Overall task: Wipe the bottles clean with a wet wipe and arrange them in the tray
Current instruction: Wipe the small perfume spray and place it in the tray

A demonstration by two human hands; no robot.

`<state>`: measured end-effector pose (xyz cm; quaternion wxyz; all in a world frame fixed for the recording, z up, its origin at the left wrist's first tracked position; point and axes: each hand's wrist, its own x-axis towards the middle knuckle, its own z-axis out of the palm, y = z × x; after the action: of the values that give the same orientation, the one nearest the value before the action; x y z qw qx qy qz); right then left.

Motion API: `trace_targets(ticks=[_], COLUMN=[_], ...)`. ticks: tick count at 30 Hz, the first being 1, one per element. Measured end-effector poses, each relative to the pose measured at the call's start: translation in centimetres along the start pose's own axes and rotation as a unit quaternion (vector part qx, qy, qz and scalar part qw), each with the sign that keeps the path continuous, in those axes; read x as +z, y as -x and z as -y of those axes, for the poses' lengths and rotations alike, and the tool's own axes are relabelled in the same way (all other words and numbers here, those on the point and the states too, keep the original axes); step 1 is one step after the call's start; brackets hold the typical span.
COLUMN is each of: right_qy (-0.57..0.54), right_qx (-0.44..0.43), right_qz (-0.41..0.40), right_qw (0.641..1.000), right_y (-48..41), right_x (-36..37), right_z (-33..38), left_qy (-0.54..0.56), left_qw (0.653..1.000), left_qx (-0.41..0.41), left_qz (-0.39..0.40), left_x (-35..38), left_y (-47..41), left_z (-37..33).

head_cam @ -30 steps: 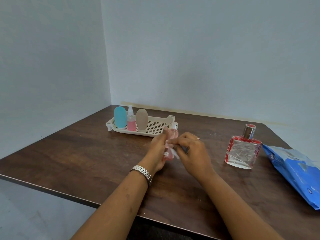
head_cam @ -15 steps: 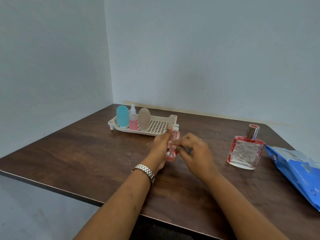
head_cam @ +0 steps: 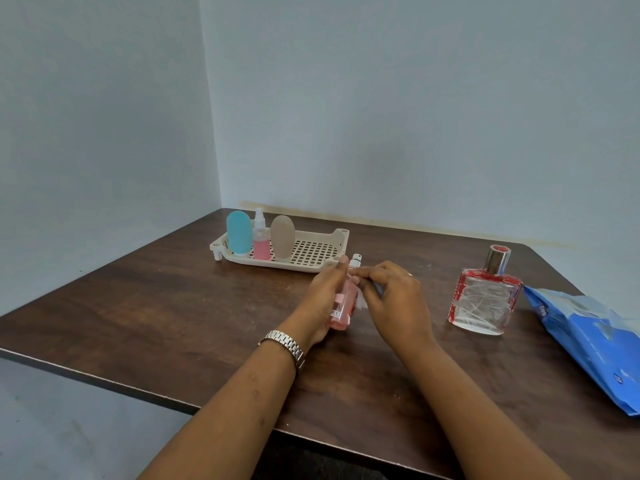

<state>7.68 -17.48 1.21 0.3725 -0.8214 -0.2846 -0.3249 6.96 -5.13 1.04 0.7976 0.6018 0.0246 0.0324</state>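
Left hand [head_cam: 327, 299] gripping a pink spray bottle [head_cam: 343, 308] upright over the bench [head_cam: 173, 306], right hand [head_cam: 394, 303] pinching a wet wipe [head_cam: 361, 299] (mostly hidden) against it, tray [head_cam: 311, 252] just beyond both hands.

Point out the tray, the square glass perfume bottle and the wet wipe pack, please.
Tray [head_cam: 341, 244], head view, bare right end wall.
Square glass perfume bottle [head_cam: 483, 303], head view, middle of the clear body.
Wet wipe pack [head_cam: 588, 336], head view, blue upper face.

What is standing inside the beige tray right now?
Inside the tray stand a blue bottle, a pink spray bottle and a tan bottle. Their bases are hidden by its rim.
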Motion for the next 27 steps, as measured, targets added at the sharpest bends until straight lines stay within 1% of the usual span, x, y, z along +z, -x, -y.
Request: trace_targets(ticks=[5, 7, 11, 13, 15, 17, 19, 22, 25, 27], right_qy=[-0.025, -0.035, -0.023, -0.001, 0.016, 0.013, 0.011, 0.014, 0.033, 0.058], right_qx=[0.008, -0.003, -0.041, -0.050, -0.046, -0.029, -0.010, -0.014, -0.045, -0.060], right_qz=[0.028, 0.054, 0.103, 0.098, 0.070, 0.030, 0.015, 0.028, 0.053, 0.056], right_qw=[0.999, 0.998, 0.994, 0.994, 0.996, 0.999, 1.000, 0.999, 0.997, 0.995], right_y=[0.2, 0.3, 0.4, 0.4, 0.4, 0.2, 0.0, 0.1, 0.4, 0.5], right_x=[0.3, 0.3, 0.3, 0.2, 0.2, 0.0, -0.1, -0.1, 0.1, 0.0], right_z=[0.3, 0.5, 0.9, 0.7, 0.5, 0.1, -0.3, -0.1, 0.7, 1.1], left_qy=[0.037, 0.054, 0.088, 0.088, 0.077, 0.057, 0.035, 0.046, 0.061, 0.062], left_qw=[0.999, 0.998, 0.992, 0.992, 0.995, 0.998, 0.999, 0.999, 0.997, 0.996], left_qx=[-0.003, -0.006, -0.011, -0.011, -0.015, -0.018, -0.019, -0.010, -0.004, -0.004], left_qz=[-0.020, -0.041, -0.085, -0.086, -0.061, -0.028, -0.018, -0.027, -0.052, -0.062], left_x=[-0.1, -0.3, -0.4, -0.4, -0.3, -0.2, 0.0, -0.1, -0.5, -0.6], left_y=[0.1, 0.1, 0.1, 0.1, 0.2, 0.1, 0.1, 0.2, -0.1, -0.3], left_z=[-0.2, -0.4, -0.7, -0.8, -0.7, -0.4, -0.2, -0.3, -0.4, -0.4])
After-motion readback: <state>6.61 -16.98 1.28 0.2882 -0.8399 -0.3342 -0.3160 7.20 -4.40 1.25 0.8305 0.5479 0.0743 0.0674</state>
